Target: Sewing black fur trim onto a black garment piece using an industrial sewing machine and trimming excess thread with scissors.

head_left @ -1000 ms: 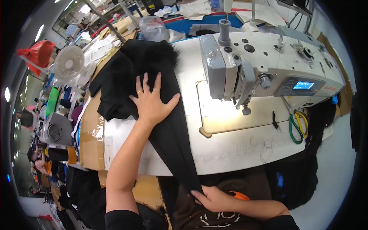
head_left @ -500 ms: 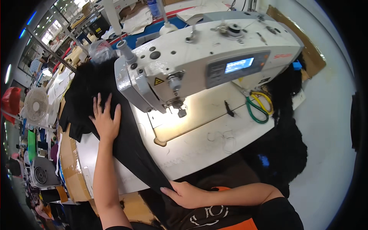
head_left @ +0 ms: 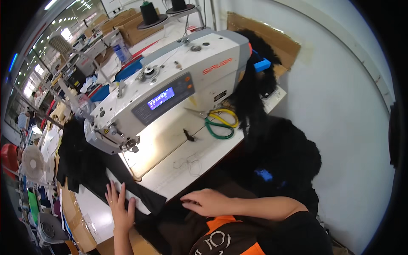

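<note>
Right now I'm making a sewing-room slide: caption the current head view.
Left hand at black fabric, right hand near the edge of the white table, sewing machine beyond.

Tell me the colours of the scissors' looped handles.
One green loop, one yellow loop; best in head view.

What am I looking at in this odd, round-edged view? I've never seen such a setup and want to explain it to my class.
There is no robot, only two bare human hands. A wide fisheye camera worn on the head looks down at them, so straight edges bend. On the white table stands a sewing machine with a lit screen. Beside it lie scissors with yellow and green handles, a small black scrap and loose threads. The left hand is spread at the black fabric. The right hand has bent fingers; I cannot tell whether it holds anything.
</note>
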The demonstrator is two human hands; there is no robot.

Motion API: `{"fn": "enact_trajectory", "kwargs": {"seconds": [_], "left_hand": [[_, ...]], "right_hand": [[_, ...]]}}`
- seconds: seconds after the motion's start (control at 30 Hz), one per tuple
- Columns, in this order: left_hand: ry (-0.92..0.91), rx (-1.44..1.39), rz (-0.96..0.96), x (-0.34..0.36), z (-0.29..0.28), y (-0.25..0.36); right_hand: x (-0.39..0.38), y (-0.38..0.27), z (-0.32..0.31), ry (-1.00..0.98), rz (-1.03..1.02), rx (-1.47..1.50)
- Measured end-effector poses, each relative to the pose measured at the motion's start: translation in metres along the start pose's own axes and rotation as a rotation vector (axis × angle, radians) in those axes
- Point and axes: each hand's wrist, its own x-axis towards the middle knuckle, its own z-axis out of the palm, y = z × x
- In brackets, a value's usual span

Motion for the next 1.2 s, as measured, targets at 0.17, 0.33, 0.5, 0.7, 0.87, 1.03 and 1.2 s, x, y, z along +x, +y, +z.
{"fn": "enact_trajectory", "kwargs": {"seconds": [0.17,0.33,0.5,0.7,0.87,1.03,1.2], "left_hand": [[0.097,-0.048,0.010,-0.010,0.007,-0.001],[0.125,-0.096,0.144,-0.004,0.011,0.041],[0.180,-0.127,0.266,-0.015,0.017,0.084],[0.214,-0.116,0.455,-0.022,0.024,0.132],[0.215,-0.113,0.565,-0.015,0.033,0.157],[0.199,-0.182,0.506,-0.028,0.046,0.167],[0.198,-0.236,0.479,-0.030,0.053,0.176]], "right_hand": [[0.035,-0.019,-0.070,0.316,-0.399,-0.578],[0.065,0.015,-0.100,0.510,-0.476,-0.940],[-0.004,0.019,-0.117,0.382,-0.495,-0.876],[-0.013,-0.003,-0.218,0.876,-0.354,-0.762],[0.039,0.010,-0.316,1.102,0.209,-0.796],[0.071,0.029,-0.345,0.975,0.447,-0.591],[0.065,0.050,-0.363,0.992,0.265,-0.352]]}}
